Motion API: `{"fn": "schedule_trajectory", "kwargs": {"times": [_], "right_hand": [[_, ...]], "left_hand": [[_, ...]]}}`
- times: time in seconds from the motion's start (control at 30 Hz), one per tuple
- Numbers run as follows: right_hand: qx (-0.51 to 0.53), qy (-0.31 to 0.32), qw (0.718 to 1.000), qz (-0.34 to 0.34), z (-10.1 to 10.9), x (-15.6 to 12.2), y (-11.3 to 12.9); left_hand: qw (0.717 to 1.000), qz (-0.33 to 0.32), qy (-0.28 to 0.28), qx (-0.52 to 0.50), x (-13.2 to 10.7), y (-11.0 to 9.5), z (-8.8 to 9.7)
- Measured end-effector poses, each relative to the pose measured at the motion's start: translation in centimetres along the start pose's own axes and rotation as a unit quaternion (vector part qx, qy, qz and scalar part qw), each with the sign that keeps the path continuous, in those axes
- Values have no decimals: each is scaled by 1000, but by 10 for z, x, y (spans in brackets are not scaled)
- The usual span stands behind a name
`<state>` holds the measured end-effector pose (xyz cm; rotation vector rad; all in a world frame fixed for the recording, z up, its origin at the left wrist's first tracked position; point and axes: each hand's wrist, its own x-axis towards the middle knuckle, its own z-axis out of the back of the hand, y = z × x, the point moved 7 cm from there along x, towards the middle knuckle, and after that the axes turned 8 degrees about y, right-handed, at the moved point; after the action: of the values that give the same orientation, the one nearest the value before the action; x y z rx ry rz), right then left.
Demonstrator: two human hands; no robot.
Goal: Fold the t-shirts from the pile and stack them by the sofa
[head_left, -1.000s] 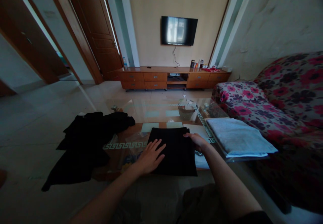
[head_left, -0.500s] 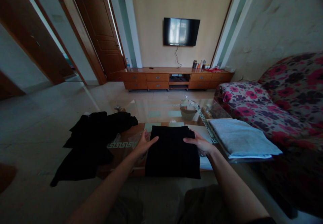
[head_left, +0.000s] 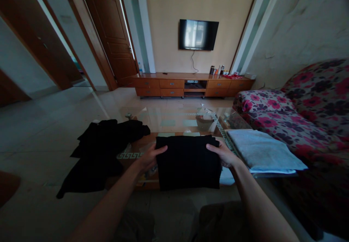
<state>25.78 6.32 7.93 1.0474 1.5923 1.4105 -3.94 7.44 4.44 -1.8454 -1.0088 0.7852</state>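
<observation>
A folded black garment [head_left: 188, 162] is in front of me over the near edge of a glass coffee table [head_left: 174, 120]. My left hand [head_left: 149, 157] grips its left edge, thumb on top. My right hand [head_left: 224, 154] grips its right edge the same way. An unfolded heap of black clothing [head_left: 103, 151] lies on the table's left end and hangs over the side. A folded pale blue towel [head_left: 263, 151] rests on the table's right end, close to my right hand.
A floral sofa [head_left: 300, 115] stands at the right. A small bowl [head_left: 204, 120] sits on the far part of the table. Beyond it are a low wooden cabinet [head_left: 191, 84], a wall television [head_left: 198, 35] and a wooden door [head_left: 114, 38]. Tiled floor spreads to the left.
My left hand went from lying flat on the black garment to gripping its left edge. My right hand closed on the right edge. The garment now looks slightly raised and wider between my hands.
</observation>
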Motion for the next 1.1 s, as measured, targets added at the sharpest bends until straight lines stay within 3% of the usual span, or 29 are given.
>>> {"fn": "schedule_trajectory", "kwargs": {"times": [0.17,0.3,0.57,0.7,0.8,0.9,1.0,1.1], "right_hand": [[52,-2,999,-16,-6,-5,0],[67,6,998,-17,-8,-8,1],[22,-38,999,-14,-1,-12,12],[30,-54,996,-57,-4,-16,10],[46,-20,996,-67,-11,-15,10],[39,7,997,-73,-18,-6,12],[-8,-9,1000,-14,-24,10,33],[-94,-64,986,125,-28,20,79]], "left_hand": [[991,-72,-99,50,-3,-10,6],[993,-77,-77,42,-7,-15,4],[997,-71,-5,-3,-20,-31,-3],[996,-75,-40,31,-23,-36,-14],[995,-52,-69,52,-24,-36,-12],[996,-8,-61,67,-21,-39,-7],[987,-56,-93,118,-16,-68,-6],[952,-189,-130,204,-19,-117,-19]]}}
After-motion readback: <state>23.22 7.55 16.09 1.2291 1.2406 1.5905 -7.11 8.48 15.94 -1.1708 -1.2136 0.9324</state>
